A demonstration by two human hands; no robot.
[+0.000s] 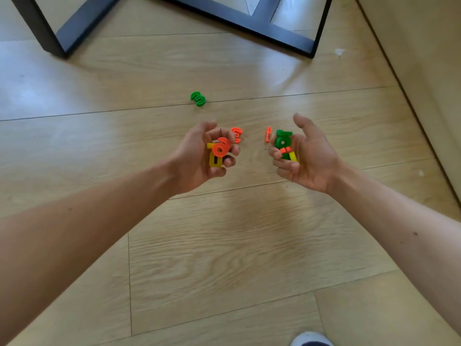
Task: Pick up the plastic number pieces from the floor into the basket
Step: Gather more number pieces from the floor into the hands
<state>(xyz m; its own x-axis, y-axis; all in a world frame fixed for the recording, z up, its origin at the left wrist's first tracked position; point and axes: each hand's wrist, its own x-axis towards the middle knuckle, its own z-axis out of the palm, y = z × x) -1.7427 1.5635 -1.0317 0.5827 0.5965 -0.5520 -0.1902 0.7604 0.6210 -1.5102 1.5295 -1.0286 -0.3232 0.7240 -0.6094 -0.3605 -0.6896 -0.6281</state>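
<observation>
Hands cupping number pieces below the black frame

Both forearms are reaching forward over the wooden floor, converging on the near side of the black frame. The left hand is turning its palm inward and up, its fingers curling closely round an orange looped piece and a yellow piece beneath it. The right hand is facing it with the palm tilted up, the thumb sticking out toward the frame and the fingers curling under a small heap: green pieces, an orange bit and a yellow bar.

Between the frame and the hands, a green 3 is lying alone on the floor. Farther from the frame, an orange 3 is showing just past the left fingertips, and an orange 1 is lying in the gap between the two hands. Farthest from the frame, a shoe toe is peeking in at the bottom edge.
</observation>
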